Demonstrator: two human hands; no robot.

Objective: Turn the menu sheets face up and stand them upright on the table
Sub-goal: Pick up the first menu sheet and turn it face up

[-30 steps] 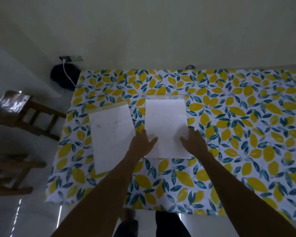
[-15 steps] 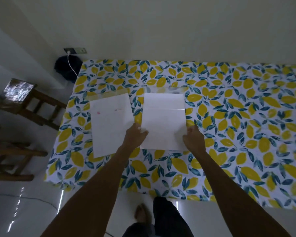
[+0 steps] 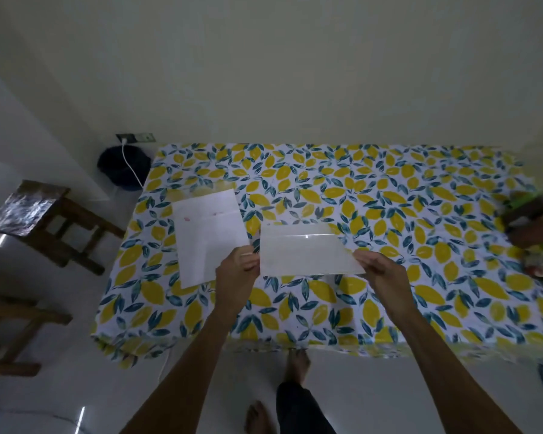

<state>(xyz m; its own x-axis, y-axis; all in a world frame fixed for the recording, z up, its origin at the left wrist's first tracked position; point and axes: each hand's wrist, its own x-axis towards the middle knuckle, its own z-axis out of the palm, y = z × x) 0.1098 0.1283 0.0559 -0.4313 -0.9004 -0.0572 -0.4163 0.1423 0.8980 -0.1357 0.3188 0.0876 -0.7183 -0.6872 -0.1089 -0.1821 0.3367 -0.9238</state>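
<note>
A lemon-print tablecloth [image 3: 389, 214] covers the table by a pale wall. Two menu sheets: one sheet [image 3: 209, 236] lies flat at left; the left hand [image 3: 237, 272] and right hand [image 3: 381, 272] pinch the other sheet's [image 3: 308, 253] near corners, tilting it up. It looks light, stiff, glossy, likely slippery; edges suit holding.

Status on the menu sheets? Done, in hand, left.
Done: nothing stands upright yet. In hand: the left hand and right hand grip the near corners of the right menu sheet, raising its near edge. Left: the left menu sheet lies flat on the table, untouched.
</note>
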